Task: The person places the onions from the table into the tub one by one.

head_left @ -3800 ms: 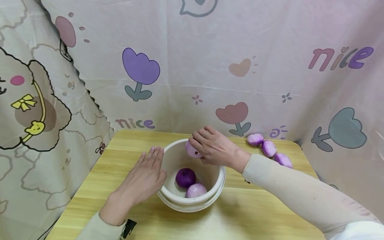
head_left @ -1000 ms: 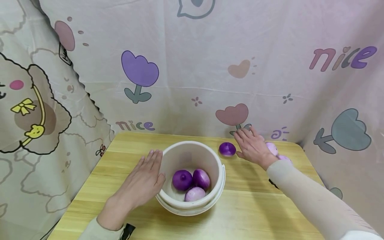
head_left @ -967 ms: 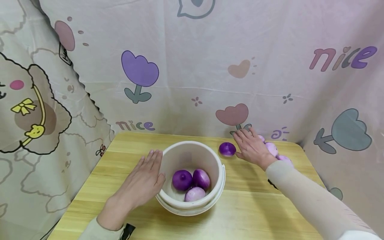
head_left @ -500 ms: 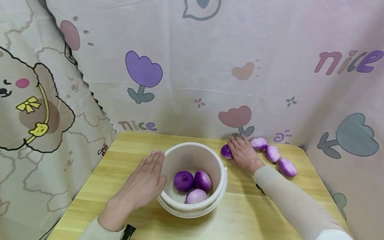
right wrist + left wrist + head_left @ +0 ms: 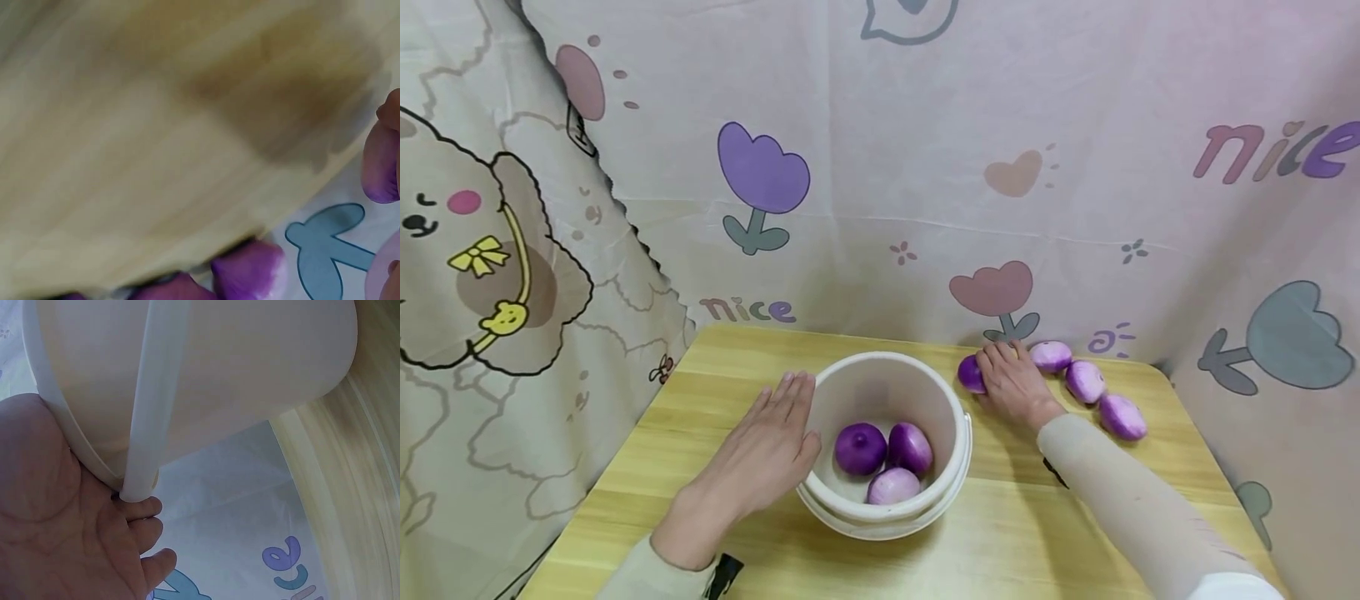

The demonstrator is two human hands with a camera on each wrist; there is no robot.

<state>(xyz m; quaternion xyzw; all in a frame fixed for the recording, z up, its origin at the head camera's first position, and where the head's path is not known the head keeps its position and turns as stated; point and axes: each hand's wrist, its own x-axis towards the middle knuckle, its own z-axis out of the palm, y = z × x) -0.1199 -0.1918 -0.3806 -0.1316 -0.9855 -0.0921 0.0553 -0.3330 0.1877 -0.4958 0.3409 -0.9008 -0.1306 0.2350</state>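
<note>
While R hand (image 5: 1015, 385) grips 1 onion (image 5: 970, 374), L hand (image 5: 758, 454) flat agst 1 bucket (image 5: 872, 390), 3 onions (image 5: 861, 450) inside, 3 onions (image 5: 1085, 382) outside.

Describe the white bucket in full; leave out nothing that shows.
The white bucket looks like plastic: round, smooth-walled and open-topped, with a thick rolled rim. Its white strap-like handle is folded down along the side nearest the person. It stands upright on the wood-grain tabletop, with three red onions lying on its floor. The person's left hand rests against the rim on the left side; whether its fingers also touch the handle is unclear.
</note>
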